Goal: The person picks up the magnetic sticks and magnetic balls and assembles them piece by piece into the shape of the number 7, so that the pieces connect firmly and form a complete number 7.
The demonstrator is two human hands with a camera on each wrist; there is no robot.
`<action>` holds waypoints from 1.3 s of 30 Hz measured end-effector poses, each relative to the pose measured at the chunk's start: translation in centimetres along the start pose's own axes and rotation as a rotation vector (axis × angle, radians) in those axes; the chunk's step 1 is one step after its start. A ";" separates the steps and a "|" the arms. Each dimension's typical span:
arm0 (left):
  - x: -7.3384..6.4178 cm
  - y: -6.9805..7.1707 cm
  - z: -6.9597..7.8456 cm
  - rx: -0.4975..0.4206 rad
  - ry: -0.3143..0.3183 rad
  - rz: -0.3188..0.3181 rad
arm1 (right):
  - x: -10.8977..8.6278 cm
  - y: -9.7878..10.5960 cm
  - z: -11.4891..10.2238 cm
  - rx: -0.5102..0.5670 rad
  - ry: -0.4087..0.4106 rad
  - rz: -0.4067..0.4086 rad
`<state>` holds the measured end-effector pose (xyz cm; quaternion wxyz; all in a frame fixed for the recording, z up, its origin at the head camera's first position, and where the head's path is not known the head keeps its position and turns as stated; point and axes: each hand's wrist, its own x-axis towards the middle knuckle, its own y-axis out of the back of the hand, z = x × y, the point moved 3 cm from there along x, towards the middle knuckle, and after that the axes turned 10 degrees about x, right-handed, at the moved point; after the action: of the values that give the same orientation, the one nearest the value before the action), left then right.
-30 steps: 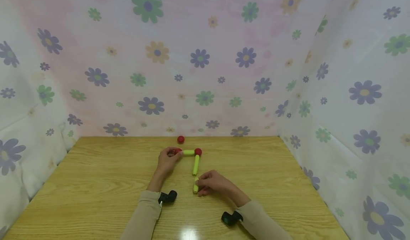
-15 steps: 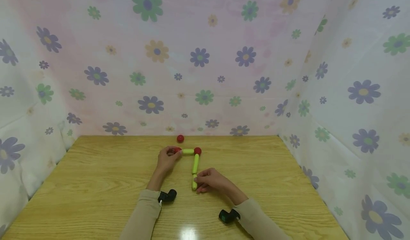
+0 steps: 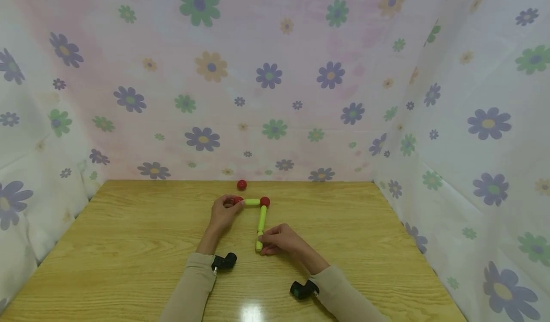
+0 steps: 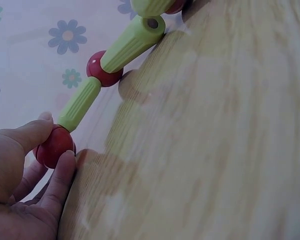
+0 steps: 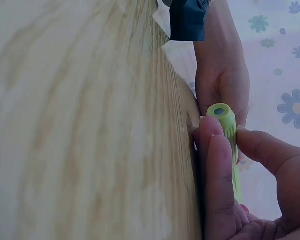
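My left hand (image 3: 223, 214) pinches a red ball (image 4: 54, 146) between thumb and fingers. From that ball a short yellow-green toy rod (image 4: 80, 104) runs right to a second red ball (image 3: 265, 201). A second ridged rod (image 3: 262, 218) extends from this corner ball toward me; its near end shows a dark round spot in the left wrist view. My right hand (image 3: 281, 240) pinches a third yellow-green rod (image 5: 223, 117), its far end right at the second rod's near end, roughly in line with it. A dark disc marks the end facing the right wrist camera.
A loose red ball (image 3: 242, 185) lies by the far edge of the wooden table (image 3: 343, 226). Flower-patterned cloth (image 3: 275, 97) hangs behind and at both sides. Black wrist cameras (image 3: 304, 290) sit at both beige sleeves.
My right hand has moved slightly away from me and left with its rod, closing the gap to the second rod. The left hand stays on its ball.
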<state>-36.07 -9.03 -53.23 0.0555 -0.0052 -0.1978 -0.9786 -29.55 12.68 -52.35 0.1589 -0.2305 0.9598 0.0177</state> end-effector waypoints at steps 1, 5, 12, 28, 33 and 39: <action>0.0 0.0 0.0 -0.002 0.001 -0.001 | 0.0 0.0 0.0 0.005 -0.002 0.008; 0.1 -0.1 0.1 -0.007 0.008 -0.002 | -0.2 -0.1 -0.2 0.002 0.004 0.030; 0.1 -0.1 0.0 -0.010 0.000 0.004 | -0.3 -0.3 -0.4 -0.001 0.006 0.076; -0.3 -0.3 0.3 -0.003 -0.015 0.004 | -0.1 -0.2 -0.1 -0.011 0.013 0.092; -0.3 -0.2 0.3 0.016 -0.021 0.015 | 0.0 0.0 0.0 -0.006 0.012 0.053; -0.4 -0.2 0.4 0.032 -0.033 0.010 | -0.2 0.2 -0.1 -0.005 0.014 0.033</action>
<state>-35.73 -8.68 -52.92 0.0573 -0.0214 -0.2145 -0.9748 -29.49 12.98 -52.24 0.1512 -0.2153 0.9645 0.0209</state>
